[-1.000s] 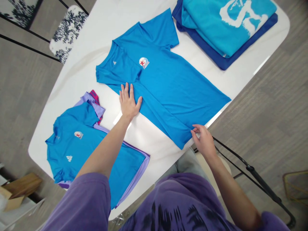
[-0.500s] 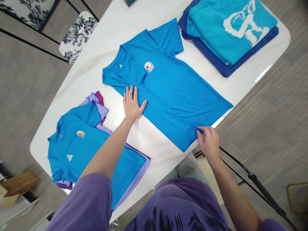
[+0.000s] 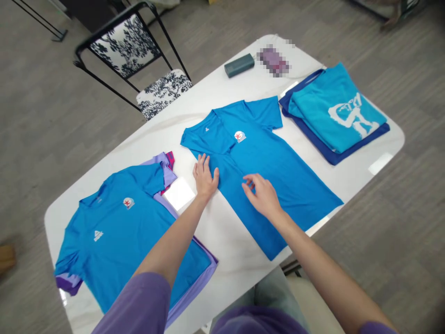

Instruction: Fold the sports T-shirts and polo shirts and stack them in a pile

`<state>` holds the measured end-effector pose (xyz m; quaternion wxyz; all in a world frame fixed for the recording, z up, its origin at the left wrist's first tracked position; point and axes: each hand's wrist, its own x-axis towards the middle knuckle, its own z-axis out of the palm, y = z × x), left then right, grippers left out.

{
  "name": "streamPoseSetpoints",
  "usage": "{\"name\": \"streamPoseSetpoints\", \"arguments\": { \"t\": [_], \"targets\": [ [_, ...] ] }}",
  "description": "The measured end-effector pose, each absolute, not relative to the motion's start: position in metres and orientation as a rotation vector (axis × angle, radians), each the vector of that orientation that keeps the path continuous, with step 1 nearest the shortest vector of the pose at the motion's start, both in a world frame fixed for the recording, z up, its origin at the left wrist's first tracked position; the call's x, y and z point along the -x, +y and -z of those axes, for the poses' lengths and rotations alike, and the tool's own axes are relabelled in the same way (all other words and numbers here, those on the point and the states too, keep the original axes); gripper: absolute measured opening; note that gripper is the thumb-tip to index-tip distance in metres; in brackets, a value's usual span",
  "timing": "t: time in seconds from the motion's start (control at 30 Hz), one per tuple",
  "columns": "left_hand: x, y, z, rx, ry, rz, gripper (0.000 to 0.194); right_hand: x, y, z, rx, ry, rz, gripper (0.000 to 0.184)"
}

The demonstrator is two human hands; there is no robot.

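A blue T-shirt (image 3: 292, 171) lies on the white table, its near side folded lengthwise over the front. The collar points to the upper left, and a red-and-white badge shows on the chest. My left hand (image 3: 206, 178) rests with spread fingers on the folded edge just below the collar. Over the middle of the shirt is my right hand (image 3: 262, 194), its fingers loosely bent and apart, holding nothing; whether it touches the cloth I cannot tell.
At left, another blue T-shirt (image 3: 128, 241) lies spread on purple ones. Folded shirts (image 3: 333, 111) are stacked at the right end of the table (image 3: 239, 273). A dark green box-shaped device (image 3: 239, 66) and a pixelated object sit at the far edge. Behind stands a patterned chair (image 3: 163, 93).
My right hand has let go of the shirt's hem corner and moved up and left over its middle. My left hand stays near the collar. The view has tilted up, showing the table's far edge.
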<state>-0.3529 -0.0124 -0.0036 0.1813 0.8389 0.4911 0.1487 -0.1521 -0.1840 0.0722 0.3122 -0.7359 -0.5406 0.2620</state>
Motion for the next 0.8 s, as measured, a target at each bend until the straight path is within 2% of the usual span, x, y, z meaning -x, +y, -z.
{"name": "streamPoseSetpoints", "arguments": {
  "t": [0.17, 0.33, 0.43, 0.53, 0.8],
  "targets": [
    [0.355, -0.007, 0.006, -2.386, 1.376, -0.434, 0.075, 0.1, 0.003, -0.052, 1.991, -1.433, -0.63, 0.03],
    [0.361, 0.001, 0.008, -2.398, 1.35, -0.448, 0.078, 0.09, 0.12, -0.031, 2.079, -1.606, -0.609, 0.039],
    [0.364, 0.005, 0.009, -2.406, 1.314, -0.438, 0.081, 0.091, 0.154, -0.021, 2.115, -1.702, -0.598, 0.039],
    [0.366, 0.009, 0.01, -2.401, 1.301, -0.418, 0.083, 0.093, 0.172, -0.015, 2.156, -1.815, -0.552, 0.032],
    [0.366, 0.014, 0.009, -2.398, 1.281, -0.384, 0.084, 0.085, 0.181, -0.01, 2.146, -1.82, -0.58, 0.021]
  ]
}}
